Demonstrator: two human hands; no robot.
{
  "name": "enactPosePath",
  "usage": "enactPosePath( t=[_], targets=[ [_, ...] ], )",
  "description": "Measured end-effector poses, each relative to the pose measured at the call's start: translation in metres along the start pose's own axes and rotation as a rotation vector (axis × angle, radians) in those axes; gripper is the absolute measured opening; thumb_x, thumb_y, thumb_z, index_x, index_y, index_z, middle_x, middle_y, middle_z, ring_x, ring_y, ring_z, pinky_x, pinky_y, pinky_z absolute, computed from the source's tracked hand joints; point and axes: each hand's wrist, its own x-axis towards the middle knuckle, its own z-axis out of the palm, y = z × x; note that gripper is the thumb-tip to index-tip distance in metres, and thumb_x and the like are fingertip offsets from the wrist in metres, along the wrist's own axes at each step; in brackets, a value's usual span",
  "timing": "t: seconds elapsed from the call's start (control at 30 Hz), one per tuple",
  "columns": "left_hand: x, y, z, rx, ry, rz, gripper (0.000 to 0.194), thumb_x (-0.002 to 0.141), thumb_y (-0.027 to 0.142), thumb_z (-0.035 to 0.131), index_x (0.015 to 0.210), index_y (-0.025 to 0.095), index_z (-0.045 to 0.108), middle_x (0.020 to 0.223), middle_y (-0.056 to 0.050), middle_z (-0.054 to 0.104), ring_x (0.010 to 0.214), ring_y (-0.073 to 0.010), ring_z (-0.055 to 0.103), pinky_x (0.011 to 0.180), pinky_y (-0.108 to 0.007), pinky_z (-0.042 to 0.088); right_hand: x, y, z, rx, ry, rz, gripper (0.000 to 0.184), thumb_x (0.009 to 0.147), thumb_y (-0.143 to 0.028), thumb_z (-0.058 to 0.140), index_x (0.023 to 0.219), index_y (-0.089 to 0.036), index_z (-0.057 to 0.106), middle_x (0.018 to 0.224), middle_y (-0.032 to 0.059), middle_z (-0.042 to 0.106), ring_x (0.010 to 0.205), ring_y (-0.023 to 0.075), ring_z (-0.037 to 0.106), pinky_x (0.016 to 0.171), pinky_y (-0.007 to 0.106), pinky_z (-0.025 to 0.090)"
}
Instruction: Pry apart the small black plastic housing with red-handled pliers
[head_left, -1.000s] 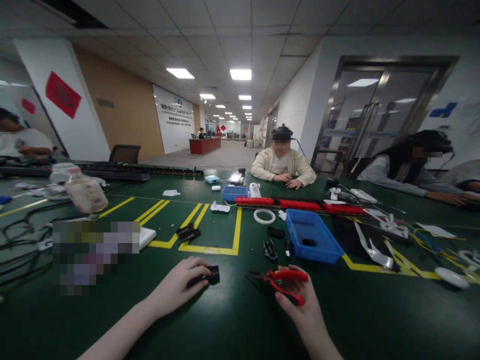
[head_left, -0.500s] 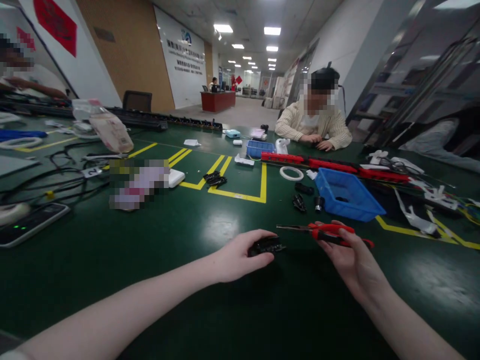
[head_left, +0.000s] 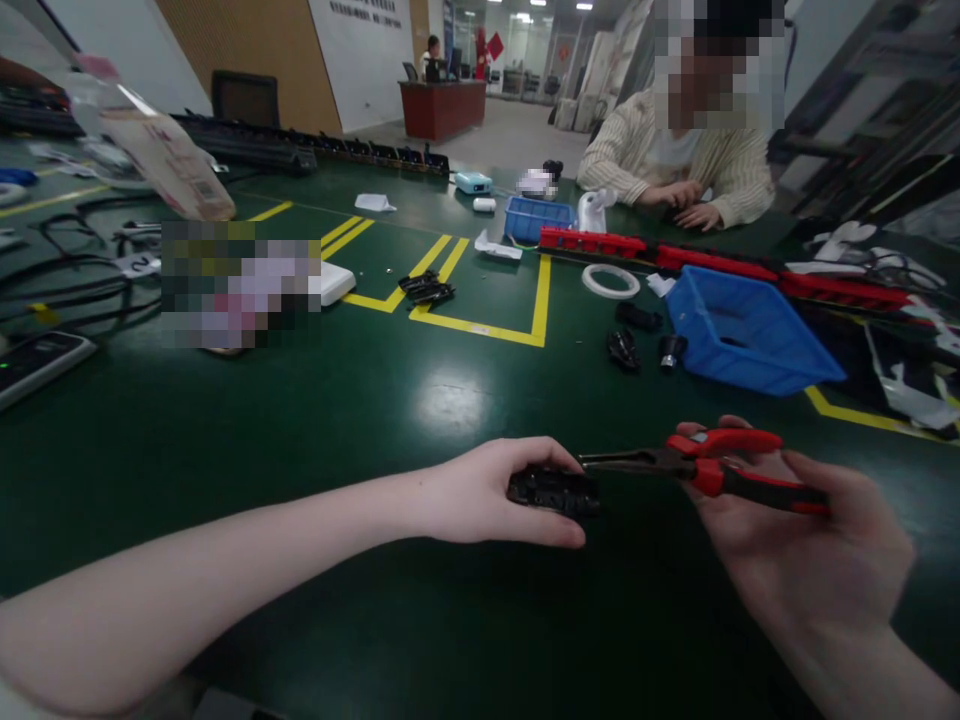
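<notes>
My left hand (head_left: 499, 495) grips a small black plastic part (head_left: 553, 491) between thumb and fingers, just above the green table (head_left: 375, 420). In my right hand (head_left: 810, 540) is a pair of long-nose pliers (head_left: 720, 465) with red and black handles. The handles look slightly apart, and the jaws point left. Their tip reaches the upper right of the black part, by my left fingertips; whether it touches the part I cannot tell.
Beyond my right hand stands a blue bin (head_left: 750, 335). Left of it lie a black cylindrical piece (head_left: 672, 351), a black part (head_left: 622, 350) and a white ring (head_left: 610, 281). Several black pieces (head_left: 426, 288) rest near yellow tape. Across the table sits a person (head_left: 675, 160).
The view has tilted down and closer. The pliers' tip has come nearer the black part, which now shows more fully in my left hand. Both hands keep their hold.
</notes>
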Motion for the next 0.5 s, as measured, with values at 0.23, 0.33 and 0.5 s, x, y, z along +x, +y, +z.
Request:
enactPosePath(
  t=[0.23, 0.33, 0.5],
  targets=[
    [0.0015, -0.0039, -0.0014, 0.099, -0.002, 0.102, 0.038, 0.082, 0.032, 0.068, 0.115, 0.017, 0.058, 0.095, -0.002, 0.061, 0.079, -0.0139, 0.057, 0.067, -0.026, 0.045, -0.0063, 0.0041, -0.0009, -0.087, -0.084, -0.023, 0.025, 0.062, -0.038, 0.062, 0.078, -0.021, 0.069, 0.087, 0.0065, 0.069, 0.102, 0.0274, 0.063, 0.089, 0.046, 0.052],
    [0.0007, -0.0042, -0.0015, 0.119, 0.017, 0.127, 0.034, 0.082, 0.032, 0.068, 0.111, 0.017, 0.058, 0.091, -0.001, 0.061, 0.076, -0.0131, 0.057, 0.066, -0.025, 0.044, -0.0086, 0.0052, -0.001, -0.111, -0.105, -0.043, 0.029, 0.057, -0.043, 0.067, 0.078, -0.022, 0.069, 0.085, 0.0057, 0.069, 0.099, 0.0274, 0.064, 0.086, 0.046, 0.054],
    [-0.0001, -0.0041, -0.0013, 0.149, 0.012, 0.149, 0.032, 0.083, 0.031, 0.068, 0.109, 0.017, 0.058, 0.094, -0.001, 0.061, 0.081, -0.0141, 0.058, 0.069, -0.026, 0.045, -0.0097, 0.0054, -0.0007, -0.129, -0.113, -0.038, 0.03, 0.056, -0.046, 0.07, 0.076, -0.023, 0.068, 0.086, 0.0046, 0.069, 0.099, 0.0265, 0.064, 0.088, 0.047, 0.053]
  ],
)
